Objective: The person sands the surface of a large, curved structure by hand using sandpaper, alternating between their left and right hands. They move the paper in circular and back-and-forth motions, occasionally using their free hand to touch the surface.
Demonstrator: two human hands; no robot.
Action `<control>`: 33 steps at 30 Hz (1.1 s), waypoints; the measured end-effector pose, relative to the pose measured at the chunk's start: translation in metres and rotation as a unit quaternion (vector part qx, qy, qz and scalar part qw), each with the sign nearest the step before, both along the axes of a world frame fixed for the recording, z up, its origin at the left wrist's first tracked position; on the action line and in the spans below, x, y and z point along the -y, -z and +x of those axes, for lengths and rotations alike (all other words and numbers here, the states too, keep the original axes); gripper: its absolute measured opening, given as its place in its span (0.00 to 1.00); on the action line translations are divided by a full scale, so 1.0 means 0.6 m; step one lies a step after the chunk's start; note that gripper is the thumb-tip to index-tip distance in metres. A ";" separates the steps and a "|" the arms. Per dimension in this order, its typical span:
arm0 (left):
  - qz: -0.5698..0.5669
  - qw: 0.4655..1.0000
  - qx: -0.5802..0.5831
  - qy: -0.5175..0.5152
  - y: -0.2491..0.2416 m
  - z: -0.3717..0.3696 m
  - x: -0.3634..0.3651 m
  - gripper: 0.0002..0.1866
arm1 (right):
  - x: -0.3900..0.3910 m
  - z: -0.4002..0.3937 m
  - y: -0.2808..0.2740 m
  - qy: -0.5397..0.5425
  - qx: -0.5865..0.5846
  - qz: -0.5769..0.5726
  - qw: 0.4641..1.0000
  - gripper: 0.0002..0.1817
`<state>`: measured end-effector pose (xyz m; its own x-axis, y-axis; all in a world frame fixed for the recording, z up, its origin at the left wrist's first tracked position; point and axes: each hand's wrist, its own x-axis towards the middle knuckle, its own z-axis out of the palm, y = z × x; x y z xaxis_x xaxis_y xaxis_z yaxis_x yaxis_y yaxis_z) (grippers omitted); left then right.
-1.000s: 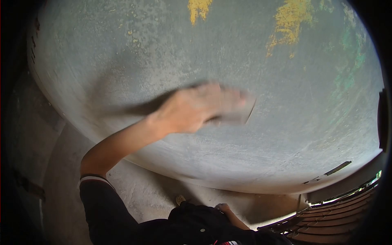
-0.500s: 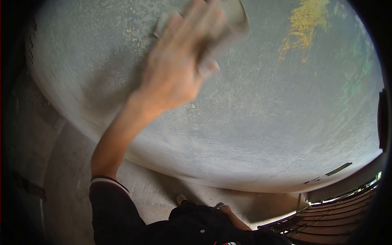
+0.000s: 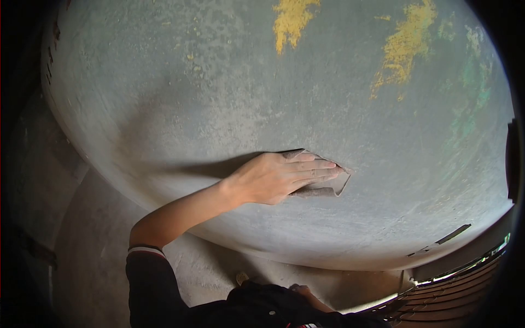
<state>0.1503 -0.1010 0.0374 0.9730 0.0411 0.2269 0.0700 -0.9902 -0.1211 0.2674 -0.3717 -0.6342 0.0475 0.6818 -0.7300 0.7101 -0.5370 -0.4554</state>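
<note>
My left hand [image 3: 273,177] lies with its fingers stretched over a curled, dusty sheet of sandpaper [image 3: 340,183], pressing it against a large rounded grey surface [image 3: 350,120]. The sheet's edges stick out past the fingertips and below the hand. Dust coats the fingers. Yellow patches [image 3: 404,49] mark the upper part of the surface, with a greenish stain [image 3: 470,115] at its right. Low in the view, my right hand [image 3: 299,289] hangs beside my body, small and dim; its fingers do not show clearly.
Beneath the rounded surface is a concrete floor [image 3: 191,268], where one of my shoes [image 3: 241,277] shows. A dark slatted structure [image 3: 454,295] stands at lower right. A dark slot-like mark [image 3: 454,234] runs near the surface's lower right edge.
My left hand has swept down and to the right across the surface with the sandpaper, uncovering a yellow patch at the top. My right hand stays low by my body.
</note>
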 end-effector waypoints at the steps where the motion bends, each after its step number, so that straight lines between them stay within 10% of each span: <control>1: -0.107 0.992 -0.068 -0.027 -0.014 -0.001 0.002 0.31 | -0.019 -0.019 -0.068 0.057 -0.020 -0.029 0.998 0.26; 2: 0.091 0.978 0.177 0.060 -0.044 0.002 -0.004 0.28 | -0.014 -0.016 -0.067 0.060 -0.018 -0.030 0.998 0.26; 6: 0.271 0.904 0.327 -0.057 -0.114 -0.007 -0.023 0.27 | 0.003 -0.028 0.088 0.052 -0.029 0.045 0.997 0.27; 9: 0.173 0.981 0.031 0.077 0.066 -0.012 -0.013 0.27 | 0.015 -0.007 0.011 0.063 -0.017 0.033 0.997 0.26; 12: -0.099 0.971 -0.195 -0.095 -0.009 -0.010 0.018 0.32 | 0.004 -0.019 -0.021 0.027 -0.016 0.014 0.999 0.23; 14: 0.266 0.945 0.190 -0.005 -0.068 -0.017 -0.012 0.33 | 0.023 -0.004 0.072 -0.064 0.019 0.044 0.997 0.22; 17: 0.295 0.871 0.387 -0.073 -0.115 -0.016 -0.039 0.33 | 0.061 0.003 0.101 -0.170 0.120 0.098 0.973 0.21; 20: 0.121 0.987 0.103 0.020 0.026 -0.015 -0.007 0.29 | 0.014 -0.011 -0.023 -0.108 0.084 -0.002 0.991 0.17; 27: 0.308 0.869 0.371 -0.117 -0.104 -0.010 -0.017 0.27 | 0.014 -0.016 -0.058 -0.083 0.103 0.005 0.991 0.16; 31: 0.344 0.935 0.064 0.064 0.058 -0.020 -0.033 0.33 | 0.024 -0.014 -0.070 -0.092 0.102 0.032 0.990 0.17; 33: 0.300 0.946 0.118 0.036 -0.021 -0.017 -0.021 0.33 | 0.019 -0.019 -0.087 -0.093 0.086 0.050 0.991 0.17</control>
<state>0.1400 -0.0883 0.0502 0.8875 -0.2285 0.4002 0.1002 -0.7519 -0.6516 0.2558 -0.3830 -0.5820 0.0330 0.7587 -0.6506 0.8639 -0.3489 -0.3631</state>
